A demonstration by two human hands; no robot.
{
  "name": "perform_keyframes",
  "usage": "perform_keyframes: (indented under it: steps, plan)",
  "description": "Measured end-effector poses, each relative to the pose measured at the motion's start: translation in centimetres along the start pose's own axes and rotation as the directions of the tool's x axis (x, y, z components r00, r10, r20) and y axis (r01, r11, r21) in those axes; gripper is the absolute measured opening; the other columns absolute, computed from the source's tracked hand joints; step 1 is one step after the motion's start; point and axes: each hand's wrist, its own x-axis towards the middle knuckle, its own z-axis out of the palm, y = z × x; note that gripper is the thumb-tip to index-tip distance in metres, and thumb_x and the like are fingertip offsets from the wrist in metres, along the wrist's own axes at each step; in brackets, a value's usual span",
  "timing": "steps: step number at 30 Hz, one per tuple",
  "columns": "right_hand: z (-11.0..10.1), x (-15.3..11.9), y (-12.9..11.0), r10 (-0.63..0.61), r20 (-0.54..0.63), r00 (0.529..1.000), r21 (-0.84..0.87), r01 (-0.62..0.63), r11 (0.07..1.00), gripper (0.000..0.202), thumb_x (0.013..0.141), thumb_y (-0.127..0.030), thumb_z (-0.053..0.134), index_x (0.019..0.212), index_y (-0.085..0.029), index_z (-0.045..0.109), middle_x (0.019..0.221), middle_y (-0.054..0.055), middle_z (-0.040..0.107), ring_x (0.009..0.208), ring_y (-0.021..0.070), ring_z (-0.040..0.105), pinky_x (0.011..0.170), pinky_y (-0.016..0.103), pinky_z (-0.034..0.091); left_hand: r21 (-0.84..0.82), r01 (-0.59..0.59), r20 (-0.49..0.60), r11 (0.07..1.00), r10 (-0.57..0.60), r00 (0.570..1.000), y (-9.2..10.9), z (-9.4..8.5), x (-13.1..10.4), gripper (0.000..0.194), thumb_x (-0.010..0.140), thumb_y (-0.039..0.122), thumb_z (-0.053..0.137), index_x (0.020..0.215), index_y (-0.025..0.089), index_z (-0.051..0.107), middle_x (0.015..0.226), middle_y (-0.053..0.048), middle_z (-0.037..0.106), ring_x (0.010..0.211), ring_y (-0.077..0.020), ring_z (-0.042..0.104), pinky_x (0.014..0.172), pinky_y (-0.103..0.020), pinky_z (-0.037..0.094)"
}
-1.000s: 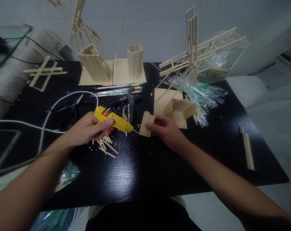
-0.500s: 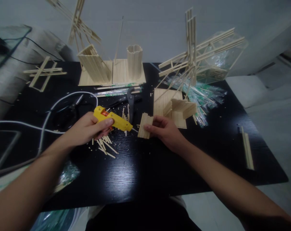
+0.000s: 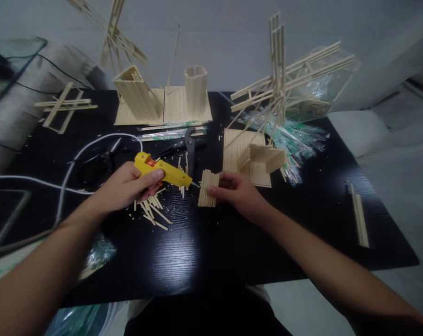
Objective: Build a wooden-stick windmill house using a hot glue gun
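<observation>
My left hand (image 3: 136,184) is wrapped round a yellow hot glue gun (image 3: 172,173), whose thin metal nozzle points right. The nozzle tip is at the left edge of a small panel of wooden sticks (image 3: 207,191) laid side by side; whether it touches, I cannot tell. My right hand (image 3: 237,190) pinches that panel by its right side, thumb on the face towards me. Short cut sticks (image 3: 151,210) lie scattered below the glue gun. Behind the panel, a square stick base (image 3: 232,149) carries a low, open-sided stick box (image 3: 267,158).
Dark cutters (image 3: 191,144) lie behind the glue gun. Stick towers (image 3: 196,91) on flat bases stand at the back. A windmill-like stick frame (image 3: 277,88) rises at back right beside plastic-wrapped sticks (image 3: 295,144). A white cord (image 3: 66,172) loops on the left of the black table (image 3: 267,247).
The stick panel in my right hand has shifted slightly left and turned more upright. My left hand and the glue gun have moved very slightly left and up.
</observation>
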Motion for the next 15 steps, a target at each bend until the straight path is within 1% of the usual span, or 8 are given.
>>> perform_keyframes:
  steps: [2,3,7,12,15]
  plan:
    - [0.04,-0.04,-0.04,0.003,0.010,1.000,-0.008,-0.003,1.000,0.027,0.072,-0.030,0.094,0.089,-0.020,0.076,0.093,0.001,0.081,0.078,0.0134,0.075,0.077,0.028,0.064,-0.077,0.079,0.118,0.994,-0.070,0.991,0.28,-0.11,0.04,0.061,0.096,0.065,0.056,0.058,0.018,0.063,0.049,-0.002,0.057,0.040,-0.0095,0.048,0.038,-0.022,0.036]
    - [0.04,-0.04,-0.04,0.003,0.016,1.000,-0.009,-0.003,1.000,0.027,0.072,-0.031,0.094,0.089,-0.020,0.076,0.092,0.001,0.080,0.077,0.0133,0.075,0.077,0.028,0.064,-0.100,0.109,0.143,0.989,-0.094,0.985,0.38,-0.15,0.07,0.061,0.096,0.066,0.056,0.059,0.018,0.063,0.049,-0.002,0.057,0.040,-0.0094,0.048,0.039,-0.022,0.036]
    - [-0.02,0.01,0.05,0.008,0.031,0.999,-0.016,-0.007,1.000,0.026,0.072,-0.030,0.094,0.090,-0.021,0.077,0.090,0.000,0.080,0.079,0.0128,0.075,0.076,0.027,0.063,-0.102,0.128,0.111,0.986,-0.117,0.987,0.55,-0.16,0.21,0.062,0.093,0.069,0.058,0.058,0.017,0.064,0.050,-0.003,0.058,0.041,-0.0094,0.047,0.040,-0.023,0.035]
    - [-0.01,-0.02,0.10,0.030,0.026,0.999,-0.041,-0.029,0.999,0.027,0.073,-0.031,0.093,0.091,-0.021,0.077,0.093,0.002,0.081,0.082,0.0154,0.075,0.078,0.031,0.063,-0.115,0.153,0.095,0.981,-0.143,0.985,0.45,-0.11,0.22,0.061,0.093,0.067,0.060,0.058,0.017,0.063,0.051,-0.002,0.058,0.042,-0.0092,0.048,0.040,-0.022,0.035]
    - [0.06,-0.09,0.06,0.037,0.031,0.999,-0.049,-0.035,0.998,0.026,0.073,-0.031,0.093,0.090,-0.020,0.077,0.093,0.002,0.081,0.082,0.0152,0.075,0.078,0.031,0.063,-0.128,0.161,0.087,0.979,-0.151,0.985,0.19,-0.16,0.15,0.060,0.093,0.066,0.061,0.059,0.017,0.063,0.053,-0.002,0.058,0.043,-0.0094,0.048,0.041,-0.022,0.035]
